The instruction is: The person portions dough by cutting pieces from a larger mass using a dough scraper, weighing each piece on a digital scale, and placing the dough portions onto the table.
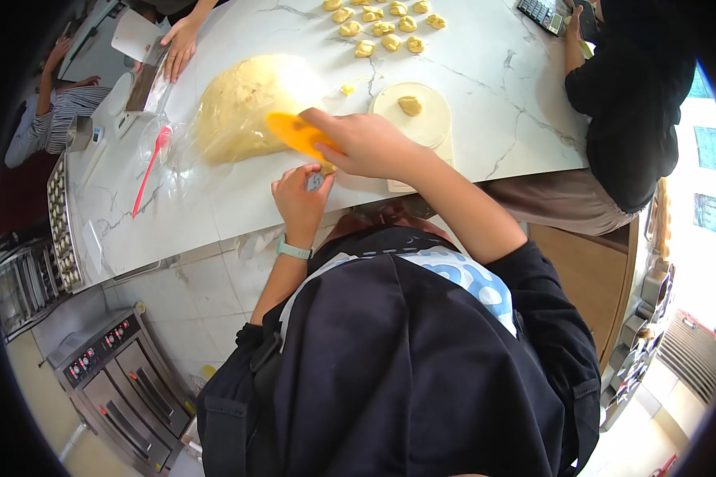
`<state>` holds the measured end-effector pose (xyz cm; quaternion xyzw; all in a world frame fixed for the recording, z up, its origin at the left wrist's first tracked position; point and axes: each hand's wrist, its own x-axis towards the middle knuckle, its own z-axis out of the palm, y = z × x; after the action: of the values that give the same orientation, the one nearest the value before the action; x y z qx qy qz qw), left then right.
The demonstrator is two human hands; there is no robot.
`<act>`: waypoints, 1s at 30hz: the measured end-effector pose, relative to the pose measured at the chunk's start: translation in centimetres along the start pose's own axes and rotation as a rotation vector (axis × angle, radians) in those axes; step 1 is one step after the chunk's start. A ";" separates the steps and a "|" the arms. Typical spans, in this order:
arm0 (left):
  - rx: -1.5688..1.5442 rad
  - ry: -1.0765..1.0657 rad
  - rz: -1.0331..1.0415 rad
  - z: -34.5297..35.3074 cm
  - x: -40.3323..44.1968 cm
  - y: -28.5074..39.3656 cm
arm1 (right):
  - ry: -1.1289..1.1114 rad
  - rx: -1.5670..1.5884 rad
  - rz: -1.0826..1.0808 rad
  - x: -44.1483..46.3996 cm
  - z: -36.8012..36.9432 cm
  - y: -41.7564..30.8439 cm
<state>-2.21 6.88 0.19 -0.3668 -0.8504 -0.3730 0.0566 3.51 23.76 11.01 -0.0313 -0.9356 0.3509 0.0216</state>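
My right hand point(366, 145) grips an orange dough scraper point(288, 131), its blade over the near edge of a large yellow dough mound point(250, 103). Clear plastic film partly covers the mound. Just below the scraper, my left hand point(298, 203) pinches a small piece of dough point(328, 168), largely hidden by the fingers. To the right of my right hand stands a cream kitchen scale point(433, 131) with one dough lump point(410, 105) on its plate. Farther back, several dough pieces point(383, 28) lie in loose rows. A small dough scrap point(347, 90) rests beside the mound.
A red spatula point(153, 168) lies on the marble table point(493, 103) at left. Another person's hand point(180, 49) touches a clear bag at the back left. A person in black point(640, 103) sits at right, near a calculator point(541, 14). A filled tray point(60, 222) borders the left edge.
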 end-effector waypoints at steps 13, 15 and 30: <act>-0.191 -0.082 -0.073 -0.8 -1.2 0.2 | -0.088 -0.225 -0.060 -1.0 5.6 -0.7; -0.286 -0.107 -0.112 -0.5 -1.3 0.4 | 0.141 -0.118 -0.132 -2.9 7.7 1.4; -0.848 -0.013 0.096 -1.8 4.1 6.3 | 1.232 0.267 0.290 -12.3 -0.3 4.6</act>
<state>-1.37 10.88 6.73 -0.3990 -0.6041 -0.6843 -0.0874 15.97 26.51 7.96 -0.3500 -0.6865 0.3813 0.5107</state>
